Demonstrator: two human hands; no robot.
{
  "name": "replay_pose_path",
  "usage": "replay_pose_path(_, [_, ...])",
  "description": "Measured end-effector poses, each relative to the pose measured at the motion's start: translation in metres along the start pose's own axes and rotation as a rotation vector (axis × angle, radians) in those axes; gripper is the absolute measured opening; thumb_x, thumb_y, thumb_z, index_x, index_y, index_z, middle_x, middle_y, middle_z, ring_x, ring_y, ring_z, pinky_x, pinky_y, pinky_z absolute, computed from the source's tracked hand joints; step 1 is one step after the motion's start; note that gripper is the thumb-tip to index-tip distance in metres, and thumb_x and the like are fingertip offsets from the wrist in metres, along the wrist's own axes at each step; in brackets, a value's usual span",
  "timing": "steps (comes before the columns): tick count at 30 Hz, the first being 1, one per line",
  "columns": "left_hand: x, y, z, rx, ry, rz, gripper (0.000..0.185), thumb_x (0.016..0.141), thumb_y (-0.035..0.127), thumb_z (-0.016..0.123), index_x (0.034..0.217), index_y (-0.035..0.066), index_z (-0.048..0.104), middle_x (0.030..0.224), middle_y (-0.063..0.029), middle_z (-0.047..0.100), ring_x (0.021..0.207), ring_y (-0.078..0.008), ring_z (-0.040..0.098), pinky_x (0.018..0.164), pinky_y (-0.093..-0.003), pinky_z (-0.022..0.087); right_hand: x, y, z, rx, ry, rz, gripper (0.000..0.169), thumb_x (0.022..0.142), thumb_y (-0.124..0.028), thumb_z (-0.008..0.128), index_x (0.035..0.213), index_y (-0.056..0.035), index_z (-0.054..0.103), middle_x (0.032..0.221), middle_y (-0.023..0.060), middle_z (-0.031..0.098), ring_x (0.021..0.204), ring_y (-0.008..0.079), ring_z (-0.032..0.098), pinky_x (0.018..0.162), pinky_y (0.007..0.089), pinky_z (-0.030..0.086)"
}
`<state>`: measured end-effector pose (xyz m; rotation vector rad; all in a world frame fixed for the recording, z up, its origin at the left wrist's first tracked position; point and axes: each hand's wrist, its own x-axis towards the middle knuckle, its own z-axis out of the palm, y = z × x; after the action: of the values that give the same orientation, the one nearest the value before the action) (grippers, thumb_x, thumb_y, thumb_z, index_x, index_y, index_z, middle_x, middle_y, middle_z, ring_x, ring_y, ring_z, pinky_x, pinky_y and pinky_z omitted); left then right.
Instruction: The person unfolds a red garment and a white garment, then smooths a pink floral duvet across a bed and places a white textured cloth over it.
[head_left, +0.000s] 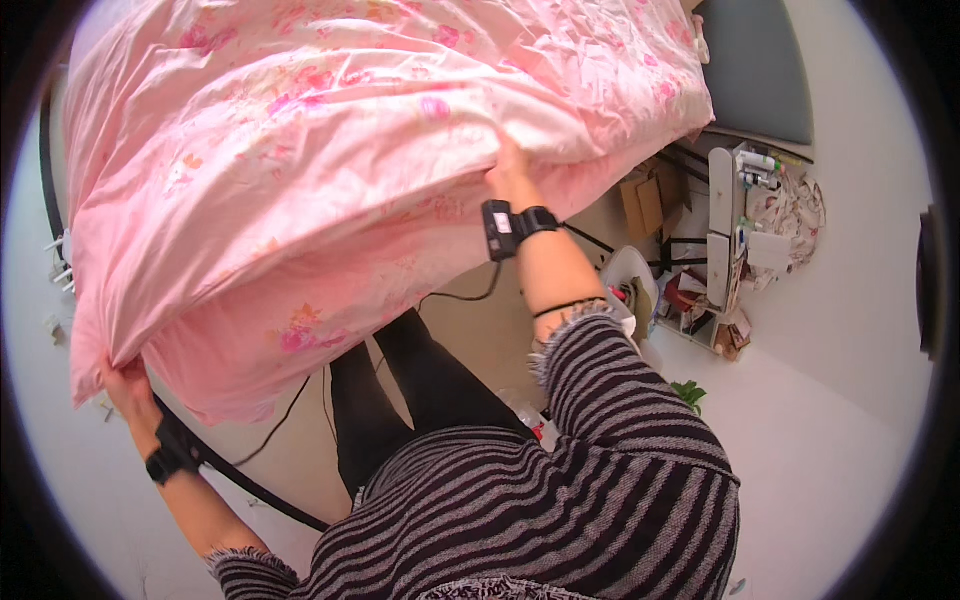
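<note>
A pink floral duvet cover (322, 135), creased and rumpled, spreads across the upper part of the head view. My left hand (129, 382) grips its near left corner, the cloth bunched between the fingers. Farther up and to the right, my right hand (510, 166) holds the near edge, where folds gather at the fingers; the fingertips are partly hidden in the cloth. Below that edge hangs a lower layer of matching pink fabric (300, 337). Both wrists wear black strapped devices, the right one (502, 229) with a cable running from it.
On the right, a white shelf unit (721, 202) holds bottles and small items. A cardboard box (646, 202) and a white bin (630, 270) stand beside it. Dark cables (281, 420) trail near my legs. A grey panel (754, 71) leans at the upper right wall.
</note>
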<state>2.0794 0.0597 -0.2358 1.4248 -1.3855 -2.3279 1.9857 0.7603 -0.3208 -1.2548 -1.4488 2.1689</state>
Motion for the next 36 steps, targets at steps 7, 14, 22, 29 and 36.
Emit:
replay_pose_path(7, [-0.17,-0.011,-0.09,0.004,0.069,0.042,0.036,0.089,0.025,0.04,0.116,0.001,0.044,0.115,-0.011,0.051,0.104,-0.0205,0.05,0.088,-0.036,0.042,-0.147,-0.08,-0.074,-0.073,-0.058,-0.094,0.034,0.086,-0.013,0.049,0.111,0.0102,0.045,0.107,0.0138,0.053,0.094,0.0213,0.054,0.08,0.0318,0.045])
replay_pose_path(14, [-0.135,-0.137,-0.179,0.34,0.366,-0.445,0.027,0.081,0.033,0.054,0.095,0.011,0.051,0.087,-0.0043,0.055,0.079,-0.0183,0.054,0.069,-0.0338,0.044,-0.114,0.039,-0.177,-0.332,0.094,0.479,0.035,0.088,-0.021,0.045,0.116,-0.0004,0.043,0.105,0.0126,0.053,0.09,0.0268,0.054,0.076,0.0411,0.047])
replay_pose_path(22, [-0.19,-0.107,-0.112,0.572,0.295,-0.487,0.025,0.08,0.032,0.051,0.095,0.011,0.051,0.081,-0.0042,0.055,0.073,-0.0189,0.057,0.061,-0.0324,0.045,-0.178,-0.054,-0.129,-0.393,-0.033,-0.087,0.035,0.087,-0.021,0.047,0.108,0.0064,0.047,0.1,0.0124,0.055,0.084,0.0189,0.055,0.066,0.0309,0.046])
replay_pose_path(29, [-0.195,-0.105,-0.138,0.656,0.213,-0.584,0.034,0.081,0.04,0.047,0.096,0.01,0.051,0.081,-0.006,0.055,0.069,-0.0188,0.055,0.055,-0.0309,0.045,-0.153,0.015,-0.194,-0.755,0.009,0.669,0.025,0.087,-0.025,0.045,0.102,-0.0053,0.048,0.079,0.008,0.055,0.067,0.0188,0.057,0.054,0.0308,0.047])
replay_pose_path(36, [-0.207,-0.075,-0.246,0.611,0.307,-0.527,0.031,0.085,0.037,0.048,0.092,0.008,0.053,0.074,-0.0047,0.054,0.063,-0.0161,0.055,0.054,-0.0274,0.046,-0.224,0.061,-0.116,-0.943,-0.458,0.583,0.034,0.087,-0.037,0.045,0.1,-0.0064,0.047,0.072,0.0064,0.051,0.068,0.0196,0.056,0.06,0.0329,0.048])
